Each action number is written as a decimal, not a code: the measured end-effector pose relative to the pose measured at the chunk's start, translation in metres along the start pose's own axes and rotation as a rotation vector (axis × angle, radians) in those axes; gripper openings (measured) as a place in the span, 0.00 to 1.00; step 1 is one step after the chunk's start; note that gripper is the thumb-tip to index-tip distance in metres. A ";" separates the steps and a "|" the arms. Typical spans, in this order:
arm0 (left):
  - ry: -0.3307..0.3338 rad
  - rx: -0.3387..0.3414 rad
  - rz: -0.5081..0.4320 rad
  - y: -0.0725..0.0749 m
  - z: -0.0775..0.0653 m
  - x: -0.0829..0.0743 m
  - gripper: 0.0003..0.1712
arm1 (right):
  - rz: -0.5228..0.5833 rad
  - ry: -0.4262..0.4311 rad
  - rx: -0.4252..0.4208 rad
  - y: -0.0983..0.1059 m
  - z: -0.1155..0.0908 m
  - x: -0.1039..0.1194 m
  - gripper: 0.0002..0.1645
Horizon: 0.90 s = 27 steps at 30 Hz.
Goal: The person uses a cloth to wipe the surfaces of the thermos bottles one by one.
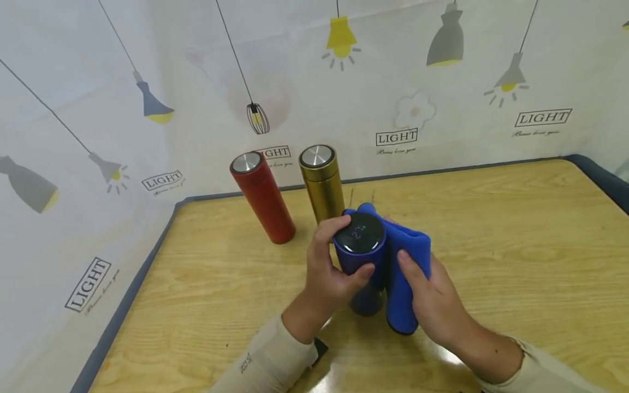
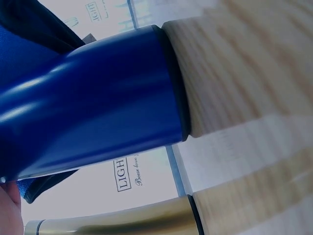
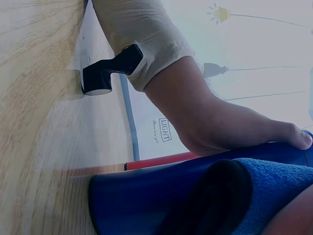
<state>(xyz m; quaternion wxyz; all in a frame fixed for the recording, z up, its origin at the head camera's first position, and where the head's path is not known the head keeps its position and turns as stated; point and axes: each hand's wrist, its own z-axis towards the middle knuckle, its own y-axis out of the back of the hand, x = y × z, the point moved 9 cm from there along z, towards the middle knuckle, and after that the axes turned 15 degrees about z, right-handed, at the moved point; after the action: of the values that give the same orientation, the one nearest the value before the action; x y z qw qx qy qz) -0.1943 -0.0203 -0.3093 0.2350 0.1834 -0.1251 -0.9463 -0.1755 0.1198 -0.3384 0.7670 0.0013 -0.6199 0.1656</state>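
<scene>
A blue vacuum flask (image 1: pixel 361 243) stands at the middle of the table, its dark glossy lid showing a small lit display. My left hand (image 1: pixel 326 275) grips it near the top, thumb and fingers round the lid end. On its right side, my right hand (image 1: pixel 434 300) holds a folded blue cloth (image 1: pixel 405 292) with dark edging, thumb on the outer face, against the flask. The left wrist view shows the flask's shiny side (image 2: pixel 98 98) and its dark base right at the tabletop. In the right wrist view, the cloth (image 3: pixel 274 183) overlaps the flask (image 3: pixel 142 191).
Behind, a red flask (image 1: pixel 265 202) and a gold flask (image 1: pixel 324 191) stand upright with silver lids. A black wrist device (image 3: pixel 110 71) sits under the left sleeve. The wood-grain table (image 1: pixel 516 234) meets a lamp-patterned wall covering (image 1: pixel 314 98) at the back and left.
</scene>
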 end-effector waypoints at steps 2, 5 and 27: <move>0.004 0.007 0.001 0.000 0.000 0.000 0.40 | -0.001 -0.003 0.003 0.000 0.000 0.001 0.27; 0.011 0.016 0.001 -0.001 0.000 0.000 0.40 | 0.001 -0.003 0.012 0.000 0.000 0.002 0.27; 0.012 0.012 0.001 -0.001 -0.001 0.001 0.40 | 0.043 0.014 -0.042 0.002 -0.003 0.001 0.27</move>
<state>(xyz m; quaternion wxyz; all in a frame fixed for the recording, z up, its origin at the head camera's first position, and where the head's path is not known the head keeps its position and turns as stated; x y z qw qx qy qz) -0.1945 -0.0203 -0.3107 0.2353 0.1902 -0.1294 -0.9443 -0.1734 0.1224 -0.3389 0.7673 -0.0295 -0.6178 0.1691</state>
